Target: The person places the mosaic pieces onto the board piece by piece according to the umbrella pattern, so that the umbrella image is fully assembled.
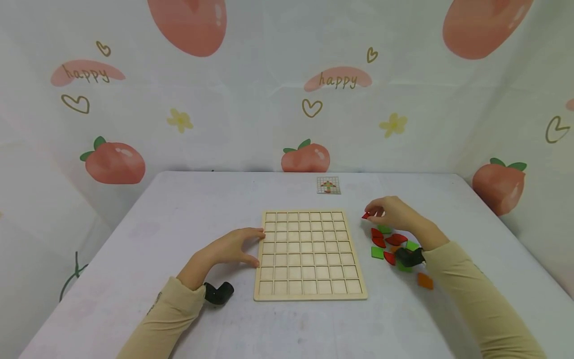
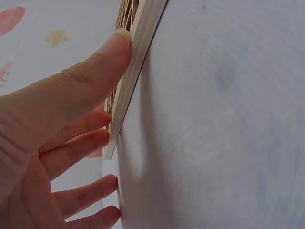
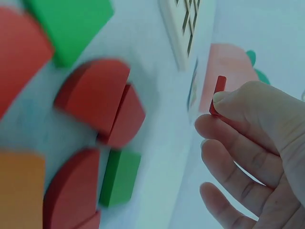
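Observation:
A square wooden grid board [image 1: 309, 300] lies flat on the white table, its cells bare. My left hand [image 1: 235, 245] rests at the board's left edge, thumb and fingers spread; in the left wrist view the thumb [image 2: 114, 45] touches the board's rim [image 2: 138, 57]. To the right of the board, my right hand [image 1: 392, 212] pinches a small red block [image 3: 218, 90] between thumb and index finger, above the table. Below that hand lies a loose pile of red quarter-round pieces [image 3: 97, 90], green pieces [image 3: 121, 176] and orange pieces [image 1: 425, 280].
Behind the board lies a small picture card [image 1: 329, 185] showing a coloured figure on a grid. Dark wrist camera mounts [image 1: 218, 293] sit on both forearms, the right one overlapping the pile in the head view. A printed curtain [image 1: 251, 99] hangs behind the table.

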Demonstrator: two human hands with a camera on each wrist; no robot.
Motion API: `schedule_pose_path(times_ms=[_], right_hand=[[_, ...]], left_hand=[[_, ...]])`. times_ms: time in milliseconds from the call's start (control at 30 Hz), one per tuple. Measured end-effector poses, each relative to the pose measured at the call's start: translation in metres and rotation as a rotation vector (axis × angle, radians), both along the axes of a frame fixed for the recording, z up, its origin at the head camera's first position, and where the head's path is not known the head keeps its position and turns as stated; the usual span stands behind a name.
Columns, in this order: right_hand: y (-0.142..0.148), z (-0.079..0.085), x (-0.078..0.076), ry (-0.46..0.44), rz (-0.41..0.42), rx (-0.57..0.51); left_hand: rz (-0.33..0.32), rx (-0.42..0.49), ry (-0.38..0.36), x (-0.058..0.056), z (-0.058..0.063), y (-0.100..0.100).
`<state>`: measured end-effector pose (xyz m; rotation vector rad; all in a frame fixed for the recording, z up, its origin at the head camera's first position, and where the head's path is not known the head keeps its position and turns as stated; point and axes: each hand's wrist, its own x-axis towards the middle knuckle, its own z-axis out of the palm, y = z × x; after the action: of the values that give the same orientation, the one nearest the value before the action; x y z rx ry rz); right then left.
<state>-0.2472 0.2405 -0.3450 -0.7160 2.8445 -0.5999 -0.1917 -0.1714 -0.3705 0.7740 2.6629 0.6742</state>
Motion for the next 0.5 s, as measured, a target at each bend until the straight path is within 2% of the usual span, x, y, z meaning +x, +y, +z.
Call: schedule_pose_path(times_ms=[333,500], right_hand=[[-0.023,0.002,0.003,0.001,0.065,-0.055],[-0.026,-0.002,0.0,0.043,0.156,-0.142]], left_hand=[[0.001,0.008,0.003,0.0,-0.001,0.001],[-0.011,0.014,0.012,0.0,-0.001,0.0]])
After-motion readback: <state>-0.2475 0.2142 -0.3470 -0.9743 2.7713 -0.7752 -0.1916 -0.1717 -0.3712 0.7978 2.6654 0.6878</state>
